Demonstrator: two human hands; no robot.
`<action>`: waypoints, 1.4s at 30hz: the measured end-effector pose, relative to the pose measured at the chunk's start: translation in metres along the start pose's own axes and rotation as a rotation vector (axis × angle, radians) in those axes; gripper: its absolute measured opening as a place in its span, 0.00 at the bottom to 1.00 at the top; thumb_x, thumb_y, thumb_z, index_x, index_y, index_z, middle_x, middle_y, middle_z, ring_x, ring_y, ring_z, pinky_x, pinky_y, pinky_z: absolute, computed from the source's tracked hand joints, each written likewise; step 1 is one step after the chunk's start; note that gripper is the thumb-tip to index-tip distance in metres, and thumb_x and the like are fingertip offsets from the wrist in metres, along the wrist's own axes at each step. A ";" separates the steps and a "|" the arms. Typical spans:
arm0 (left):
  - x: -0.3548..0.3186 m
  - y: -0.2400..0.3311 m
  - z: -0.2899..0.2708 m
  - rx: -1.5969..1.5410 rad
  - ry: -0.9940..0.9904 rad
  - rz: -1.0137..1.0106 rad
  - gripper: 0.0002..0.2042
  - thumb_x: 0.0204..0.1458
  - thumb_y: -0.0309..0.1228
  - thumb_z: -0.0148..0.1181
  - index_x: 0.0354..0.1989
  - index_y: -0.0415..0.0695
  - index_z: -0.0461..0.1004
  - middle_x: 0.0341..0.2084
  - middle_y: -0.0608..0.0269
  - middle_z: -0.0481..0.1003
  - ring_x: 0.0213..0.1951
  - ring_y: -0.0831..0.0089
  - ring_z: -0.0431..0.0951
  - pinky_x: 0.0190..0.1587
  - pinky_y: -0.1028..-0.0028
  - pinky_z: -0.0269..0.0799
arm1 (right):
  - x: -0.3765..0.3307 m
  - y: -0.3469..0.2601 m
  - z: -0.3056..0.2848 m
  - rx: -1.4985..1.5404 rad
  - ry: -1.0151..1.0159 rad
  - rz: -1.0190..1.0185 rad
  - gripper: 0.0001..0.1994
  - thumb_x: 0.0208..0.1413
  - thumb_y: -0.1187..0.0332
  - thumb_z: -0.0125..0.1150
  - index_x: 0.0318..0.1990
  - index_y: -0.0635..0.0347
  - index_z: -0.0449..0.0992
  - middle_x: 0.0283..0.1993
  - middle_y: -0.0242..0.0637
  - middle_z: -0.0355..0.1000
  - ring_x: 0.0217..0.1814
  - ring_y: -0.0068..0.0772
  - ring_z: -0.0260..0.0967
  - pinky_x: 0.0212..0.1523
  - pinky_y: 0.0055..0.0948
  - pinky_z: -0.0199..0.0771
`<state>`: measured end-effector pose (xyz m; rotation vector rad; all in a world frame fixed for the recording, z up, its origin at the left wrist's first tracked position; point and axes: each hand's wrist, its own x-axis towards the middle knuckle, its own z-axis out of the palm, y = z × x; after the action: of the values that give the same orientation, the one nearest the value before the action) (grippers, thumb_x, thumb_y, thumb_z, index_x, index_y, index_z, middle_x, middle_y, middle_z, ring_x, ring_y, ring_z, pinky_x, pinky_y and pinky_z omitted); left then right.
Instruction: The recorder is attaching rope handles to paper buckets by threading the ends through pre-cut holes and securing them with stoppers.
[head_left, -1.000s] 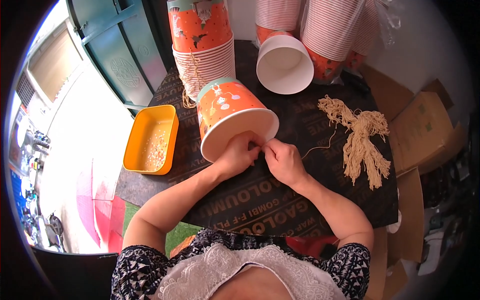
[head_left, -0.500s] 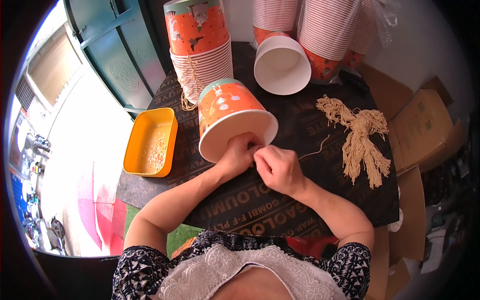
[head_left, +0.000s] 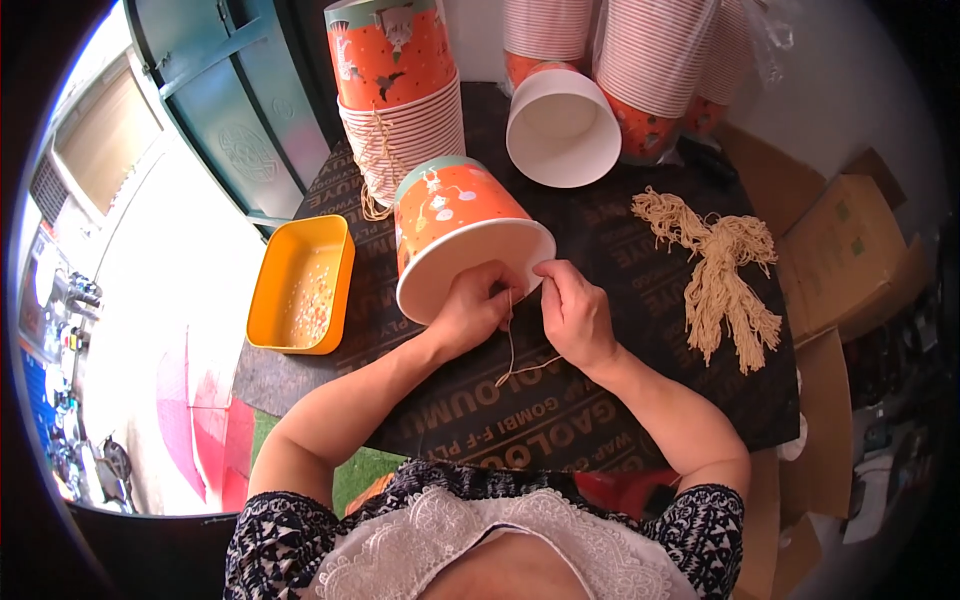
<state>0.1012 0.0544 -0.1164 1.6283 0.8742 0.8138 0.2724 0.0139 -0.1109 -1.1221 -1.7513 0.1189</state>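
Note:
An orange paper bucket (head_left: 455, 205) with a green base band lies tilted on its side, its white mouth facing me. My left hand (head_left: 478, 308) reaches into the mouth, fingers bent and closed at the lower rim; the fingertips are partly hidden. From beside those fingers a thin beige string (head_left: 512, 345) hangs down, then bends right across the tabletop. My right hand (head_left: 575, 315) is closed in a pinch at the right side of the rim. Whether it also has some string in it is too small to tell.
A yellow tray (head_left: 342, 265) with small bits inside stands left. Behind are a nested bucket stack (head_left: 405, 130) draped with strings, a lone white-mouthed bucket (head_left: 565, 130) and plastic-wrapped stacks (head_left: 655, 60). A bundle of beige strings (head_left: 725, 275) lies right, near cardboard boxes (head_left: 845, 260).
My right hand has moved from beside my left fingers up and right to the bucket's rim. The string, earlier stretching right from my right hand, now hangs by my left hand.

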 end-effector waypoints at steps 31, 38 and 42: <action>-0.003 -0.012 0.000 -0.051 -0.006 0.182 0.02 0.54 0.17 0.55 0.32 0.36 0.69 0.22 0.61 0.72 0.23 0.77 0.74 0.24 0.78 0.71 | -0.003 0.008 0.003 -0.024 -0.160 -0.041 0.09 0.55 0.78 0.55 0.44 0.64 0.73 0.36 0.48 0.74 0.35 0.53 0.75 0.32 0.41 0.75; -0.003 -0.011 -0.002 -0.053 -0.017 0.157 0.03 0.53 0.16 0.56 0.32 0.36 0.69 0.21 0.61 0.72 0.22 0.77 0.74 0.24 0.78 0.71 | -0.001 0.004 0.002 -0.022 -0.188 -0.033 0.08 0.55 0.78 0.57 0.42 0.63 0.73 0.36 0.47 0.74 0.35 0.53 0.75 0.32 0.41 0.76; -0.003 -0.011 -0.002 -0.047 -0.015 0.162 0.02 0.53 0.16 0.56 0.32 0.36 0.70 0.22 0.61 0.73 0.22 0.77 0.74 0.24 0.78 0.70 | -0.002 0.005 0.003 -0.028 -0.184 -0.032 0.06 0.55 0.77 0.57 0.40 0.62 0.73 0.35 0.47 0.74 0.34 0.53 0.74 0.31 0.41 0.75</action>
<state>0.0963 0.0542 -0.1265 1.6777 0.7140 0.9257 0.2738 0.0164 -0.1163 -1.1323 -1.9385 0.1833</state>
